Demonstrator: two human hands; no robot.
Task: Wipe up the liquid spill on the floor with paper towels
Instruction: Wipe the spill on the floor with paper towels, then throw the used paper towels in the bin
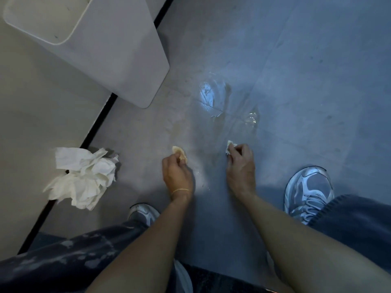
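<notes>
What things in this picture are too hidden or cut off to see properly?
Head view only.
White bin: rim cut off by the picture's top edge.
Yellowish paper wad: mostly hidden by the left hand.
White paper wad: mostly hidden by the right hand.
Spill: clear liquid, edges lost in glare.
Left shoe: mostly under the trouser leg.

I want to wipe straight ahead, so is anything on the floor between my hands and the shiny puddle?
Nothing visible does. Only bare grey floor separates the clear liquid puddle from the left hand gripping a yellowish paper wad and the right hand gripping a white paper wad.
</notes>
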